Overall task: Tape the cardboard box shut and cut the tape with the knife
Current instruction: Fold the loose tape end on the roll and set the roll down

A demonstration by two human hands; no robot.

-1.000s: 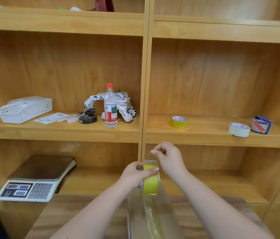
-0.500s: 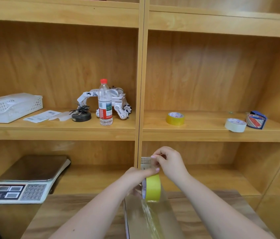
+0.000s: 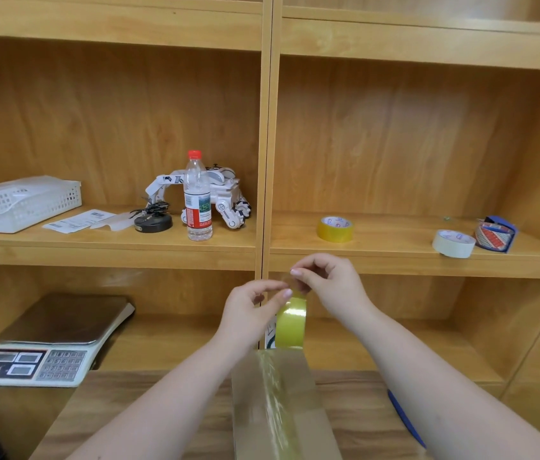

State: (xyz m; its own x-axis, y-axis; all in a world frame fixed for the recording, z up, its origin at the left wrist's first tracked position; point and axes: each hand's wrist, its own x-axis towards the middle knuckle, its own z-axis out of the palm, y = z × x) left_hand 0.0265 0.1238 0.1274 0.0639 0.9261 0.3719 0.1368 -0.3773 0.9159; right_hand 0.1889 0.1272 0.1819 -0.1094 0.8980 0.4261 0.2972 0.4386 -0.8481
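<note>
Since the frame 0.5 s back, both hands have risen off the roll: the fingertips now meet above it, where before they sat on its top edge, and the perforated white tab seen then is no longer visible. View has also shifted slightly, the shelves sitting lower in frame.

Right hand (image 3: 326, 287): thumb and forefinger pinched shut on a small clear flap of tape end (image 3: 287, 283), other fingers curled. Left hand (image 3: 250, 312): thumb and forefinger closed toward the same flap from the left; whether they actually grip it, cannot tell.

Just below the fingers stands the yellow-green glossy tape roll (image 3: 291, 323), upright on edge, a strip of clear, wrinkled, shiny tape running from it down the top of the brown cardboard box (image 3: 282, 403). The box lies on the wood-grain worktop (image 3: 122, 403), between the 2 forearms. A blue, thin, slanted handle (image 3: 404, 419) shows beside the right forearm, partly hidden; cannot tell what it is.

Shelf behind: clear plastic water bottle with red cap (image 3: 197, 197), red, white and green label, text too small to read. White toy robot vehicle (image 3: 219, 197) behind it. White plastic lattice basket (image 3: 23, 204), printed paper slips with barcodes (image 3: 79, 220), black round disc (image 3: 153, 222). Right bay: yellow tape roll (image 3: 334, 229), its core printed in red and blue, illegible; white tape roll (image 3: 453, 243); red-and-white striped roll in a blue holder (image 3: 494, 236). Lower shelf: digital scale with steel platter and keypad (image 3: 46, 343).
</note>
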